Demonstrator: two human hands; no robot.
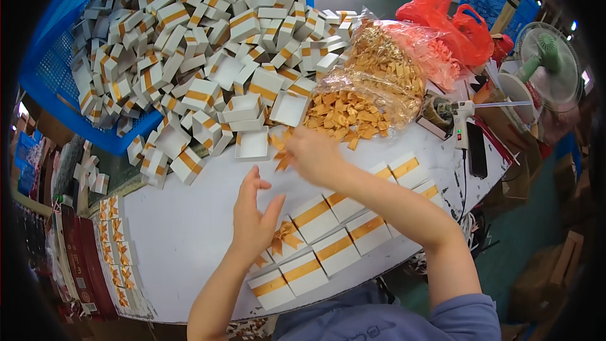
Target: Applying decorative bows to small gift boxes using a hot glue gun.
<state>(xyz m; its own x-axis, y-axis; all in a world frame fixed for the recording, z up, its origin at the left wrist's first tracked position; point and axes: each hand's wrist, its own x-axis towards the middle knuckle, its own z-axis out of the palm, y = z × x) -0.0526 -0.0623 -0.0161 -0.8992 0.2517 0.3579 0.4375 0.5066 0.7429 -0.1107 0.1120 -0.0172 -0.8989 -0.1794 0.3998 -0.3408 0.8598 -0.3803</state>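
Note:
My right hand [314, 156] reaches across the white table with its fingers curled at a gold ribbon bow [280, 151], beside a heap of gold bows [350, 113] spilling from a clear plastic bag. Nearer to me, my left hand [250, 213] is raised with thumb and fingers apart, nothing in it. Under and to the right of it lie rows of small white boxes with a gold band [336, 252]. One box by my left wrist carries a gold bow [286, 237] on its band; another bow [261, 259] shows partly behind that wrist.
A blue plastic crate [47, 88] spills a large pile of white boxes [196, 88] onto the table's far side. Boxes with bows [117, 249] stand in columns at the left. At the right are a glue gun [464, 125], a dark phone [477, 151], a fan [548, 57] and a red bag [442, 22].

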